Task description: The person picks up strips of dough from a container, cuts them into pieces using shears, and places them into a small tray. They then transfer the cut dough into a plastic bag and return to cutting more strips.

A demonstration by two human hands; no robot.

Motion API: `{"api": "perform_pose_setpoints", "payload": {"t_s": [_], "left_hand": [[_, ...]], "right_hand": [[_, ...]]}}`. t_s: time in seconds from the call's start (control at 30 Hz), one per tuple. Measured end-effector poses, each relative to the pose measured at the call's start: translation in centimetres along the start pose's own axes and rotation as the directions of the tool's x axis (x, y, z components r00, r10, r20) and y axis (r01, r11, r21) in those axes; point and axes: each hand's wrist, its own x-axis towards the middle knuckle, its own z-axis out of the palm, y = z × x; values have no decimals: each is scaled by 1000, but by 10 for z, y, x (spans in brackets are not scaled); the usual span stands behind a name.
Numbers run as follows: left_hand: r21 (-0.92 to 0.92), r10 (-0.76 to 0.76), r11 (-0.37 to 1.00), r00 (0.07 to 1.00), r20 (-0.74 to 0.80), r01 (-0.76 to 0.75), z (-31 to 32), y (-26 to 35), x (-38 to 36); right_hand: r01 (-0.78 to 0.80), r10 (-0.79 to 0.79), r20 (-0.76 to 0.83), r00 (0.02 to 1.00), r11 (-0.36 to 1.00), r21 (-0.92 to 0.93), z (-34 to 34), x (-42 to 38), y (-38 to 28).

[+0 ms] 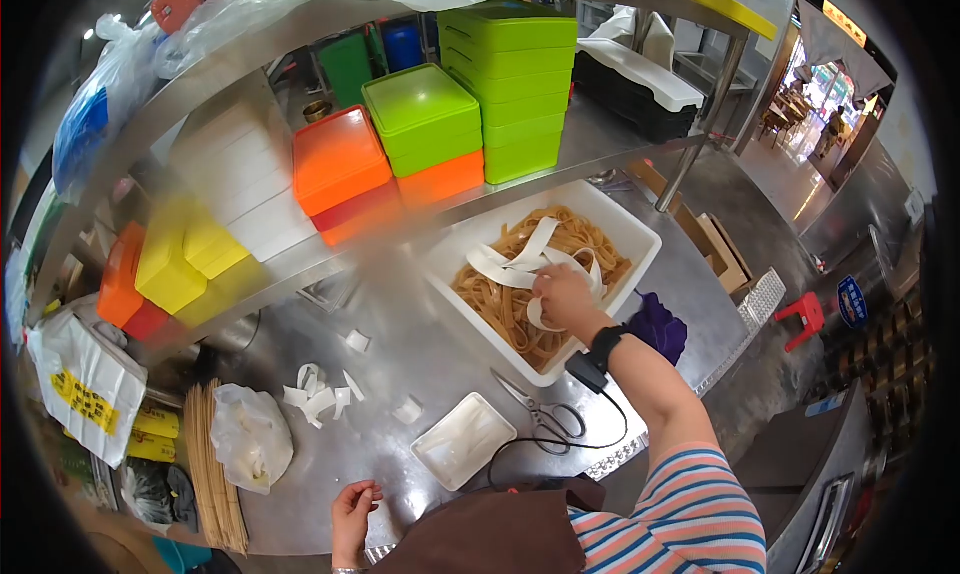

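My right hand (568, 299) reaches into a deep white tub (648, 242) of long, flat brown strips (575, 224) that look like wide noodles or tofu skin. Its fingers are closed on a broad white strip (540, 239), one of several looping over the brown ones. The fingertips are partly hidden among the strips. A dark band with a black cable is on that wrist. My left hand (354, 514) hovers at the table's front edge, fingers loosely bent, nothing visible in it. Between the hands, a small white tray (462, 442) and scissors (545, 411) lie on the steel table.
White scraps (315, 394), a knotted plastic bag (250, 439) and a bundle of wooden skewers (212, 474) lie to the left. Beside the tub is a purple cloth (657, 329). Stacked green boxes (515, 94) and orange boxes (340, 159) fill the shelf above.
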Motion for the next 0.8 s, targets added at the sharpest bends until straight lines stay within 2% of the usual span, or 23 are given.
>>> {"api": "perform_pose_setpoints", "payload": {"t_s": [0.03,0.07,0.1,0.13,0.2,0.27,0.33,0.4,0.43,0.47,0.5,0.53,0.6,0.63,0.67,0.7,0.73,0.8], "left_hand": [[-9,-2,1000,1000,-2,2,0,-2,-1],[-12,-7,1000,1000,-5,7,1,-2,-2],[-9,-6,1000,1000,14,6,2,1,-1],[-4,-3,1000,999,33,3,2,5,1],[-13,24,1000,997,67,-23,1,7,11],[-28,52,998,994,99,-50,4,16,20],[17,134,990,977,164,-139,10,39,28],[50,226,968,940,257,-247,15,66,36],[37,297,947,915,273,-319,19,80,41],[22,365,922,885,288,-387,25,96,45],[-5,454,884,854,255,-468,33,115,44],[-26,537,838,815,217,-545,42,135,40],[89,681,702,703,205,-706,52,175,30],[97,684,702,705,185,-706,47,182,33],[61,593,742,696,405,-668,40,186,39],[37,474,784,636,608,-620,35,186,39],[41,475,784,641,603,-619,36,184,31],[-455,602,798,504,619,-395,51,178,11]], "right_hand": [[135,-122,-219,968,990,44,-6,0,6],[138,-126,-215,969,989,45,-17,-2,4],[18,25,-134,991,950,310,-29,-4,2],[-117,151,-19,988,831,544,-37,-5,-1],[-92,154,-50,987,785,613,-48,-3,-6],[56,139,-195,971,658,751,-78,0,-26],[110,104,-226,968,637,763,-123,5,-59],[133,23,-260,965,814,565,-167,8,-96],[141,15,-262,965,812,567,-180,12,-113],[225,-68,-307,949,829,512,-189,16,-130],[307,-152,-346,926,836,454,-197,18,-147],[317,-162,-345,924,830,460,-206,20,-164],[400,-277,-305,911,769,498,-216,25,-197],[463,-339,-335,879,773,434,-212,30,-208],[478,-353,-338,872,761,438,-211,32,-222],[512,-390,-352,851,764,392,-210,34,-238],[540,-420,-364,831,768,346,-208,35,-252],[565,-451,-372,811,768,302,-195,39,-277]]}}
